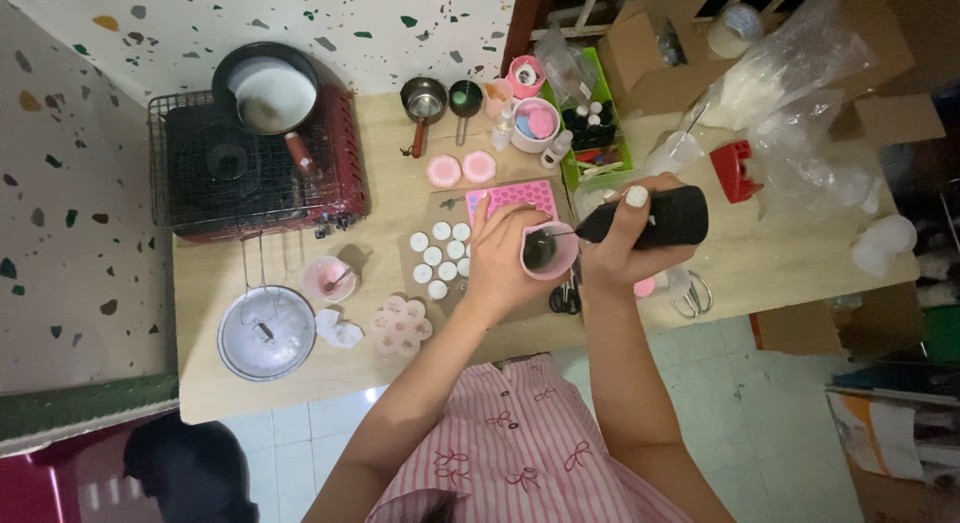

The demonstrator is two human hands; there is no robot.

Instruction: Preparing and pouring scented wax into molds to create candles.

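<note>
The left hand [497,258] clasps a pink cup [549,251] (dark liquid inside) near the table's [300,368] front edge. The right hand [625,245] grips a black frother [655,219] dipping into it, scissors [566,298] just beneath.

The left hand [497,258] wraps a small pink plastic cup [549,251] over the pale wooden counter [760,253]; the right hand [625,245] has its grip around a black handheld frother [655,219], whisk end in the cup; white round moulds [440,253] lie just beside.

I see an open brown cardboard box [650,43] at the table's far edge, with clear plastic bags [790,63] of white material just beside it to the right. A flattened cardboard piece [898,118] lies further right. What may be printed packages [885,433] sit on the floor, too blurred to tell.
</note>
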